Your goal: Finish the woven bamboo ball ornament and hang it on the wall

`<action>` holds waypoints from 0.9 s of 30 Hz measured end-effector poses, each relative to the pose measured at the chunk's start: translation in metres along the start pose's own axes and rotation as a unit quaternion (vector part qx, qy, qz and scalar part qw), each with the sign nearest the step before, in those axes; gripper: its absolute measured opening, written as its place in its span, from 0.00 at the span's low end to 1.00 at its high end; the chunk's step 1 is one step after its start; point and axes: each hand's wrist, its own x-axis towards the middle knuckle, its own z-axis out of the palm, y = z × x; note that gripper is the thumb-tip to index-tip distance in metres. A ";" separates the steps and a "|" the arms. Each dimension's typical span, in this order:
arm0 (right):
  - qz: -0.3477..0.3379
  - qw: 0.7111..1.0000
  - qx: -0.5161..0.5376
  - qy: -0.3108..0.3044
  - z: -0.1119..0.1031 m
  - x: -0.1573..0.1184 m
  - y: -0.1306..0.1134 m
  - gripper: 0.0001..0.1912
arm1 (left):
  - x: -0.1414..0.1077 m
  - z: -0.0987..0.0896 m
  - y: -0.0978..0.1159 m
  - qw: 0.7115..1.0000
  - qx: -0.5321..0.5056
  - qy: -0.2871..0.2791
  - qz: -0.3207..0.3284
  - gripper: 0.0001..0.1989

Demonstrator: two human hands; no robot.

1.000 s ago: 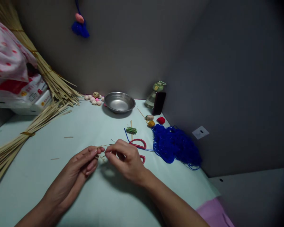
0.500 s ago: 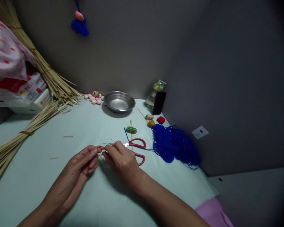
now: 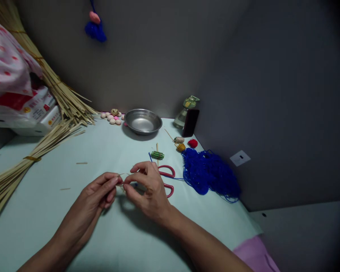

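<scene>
My left hand [image 3: 96, 194] pinches a thin pale straw strip [image 3: 125, 174] between thumb and forefinger. The strip bends in a small loop between the hands; its ends are too fine to follow. On its right side, my right hand [image 3: 151, 192] has thumb and forefinger closed at the strip, the other fingers raised and curved. Red-handled scissors [image 3: 173, 174] lie partly hidden behind my right hand. Just beyond them rests a wound green bundle [image 3: 158, 155], with a straw piece under it and a blue yarn end beside it.
A steel bowl [image 3: 143, 121] stands at the back beside several pale egg-shaped pieces [image 3: 112, 121]. To the right lie blue yarn [image 3: 208, 172], a red ball [image 3: 192, 143] and a yellow ball [image 3: 180, 147], near a phone [image 3: 190, 123] and bottle [image 3: 180, 118]. Straw bundles [image 3: 19, 166] fill the left.
My right hand has opened its upper fingers and lifted them away, while its thumb and forefinger stay at the strip. My left hand has barely moved.
</scene>
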 end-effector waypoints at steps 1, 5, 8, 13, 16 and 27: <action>-0.005 1.000 0.003 0.001 -0.002 0.000 -0.003 0.02 | 0.001 -0.001 0.001 1.000 -0.004 0.005 0.006 0.19; -0.021 0.996 0.055 -0.068 -0.007 0.001 -0.013 0.03 | 0.008 -0.011 0.005 0.998 0.004 0.038 0.047 0.18; -0.039 0.971 0.153 -0.181 -0.010 0.001 -0.024 0.07 | 0.014 -0.018 0.007 0.978 0.139 0.053 0.147 0.12; -0.007 0.931 0.233 -0.281 -0.026 0.003 -0.031 0.09 | 0.007 -0.017 -0.010 0.872 0.376 -0.078 0.304 0.06; 0.126 0.901 0.339 -0.239 -0.034 0.011 -0.014 0.10 | -0.003 -0.010 -0.022 0.828 0.404 -0.214 0.324 0.08; 0.288 0.831 0.464 -0.106 -0.010 0.017 0.013 0.15 | -0.008 -0.004 0.003 0.994 0.028 -0.103 0.010 0.11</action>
